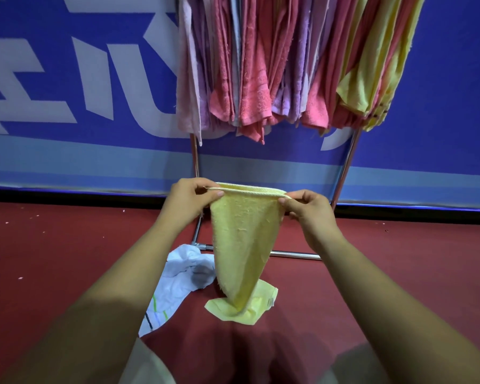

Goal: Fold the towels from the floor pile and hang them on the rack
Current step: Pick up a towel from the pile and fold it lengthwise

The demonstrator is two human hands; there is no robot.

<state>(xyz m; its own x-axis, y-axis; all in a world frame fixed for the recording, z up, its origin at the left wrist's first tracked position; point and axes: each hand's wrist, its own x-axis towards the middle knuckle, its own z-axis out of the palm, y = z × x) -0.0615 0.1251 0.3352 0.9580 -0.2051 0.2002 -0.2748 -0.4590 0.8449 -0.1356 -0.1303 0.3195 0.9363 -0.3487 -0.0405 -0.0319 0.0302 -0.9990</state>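
the person holds a yellow towel (244,245) up in front of the body, stretched by its top edge between both hands. the left hand (190,199) pinches one upper corner between thumb and curled fingers, and the right hand (305,206) pinches the other corner the same way, so the hem runs taut and level between them. two layers appear to lie together along that edge, though how far the fold has got cannot be told for sure. below the hands the cloth narrows to a limp point, and its lower end rests crumpled on the red floor (67,259).

just to the left of that end lies a white towel (183,273) with coloured stripes, in a loose heap on the floor, touching the foot of the rack (196,159). the rack's chrome legs stand near, behind the hands, and its upper part is crowded with hung towels (255,79) in pink, lilac and yellow, against a blue banner (94,79).

the yellow towel looks light, soft terry with no stiffness of its own (it sags wherever it is not held), so it should neither slip nor tear in a plain pinch. the corners and the stitched hem are the sound places to hold it: a grip in the middle would let both sides droop and spoil the fold. the trailing end probably needs lifting off the floor before the halves are brought together.
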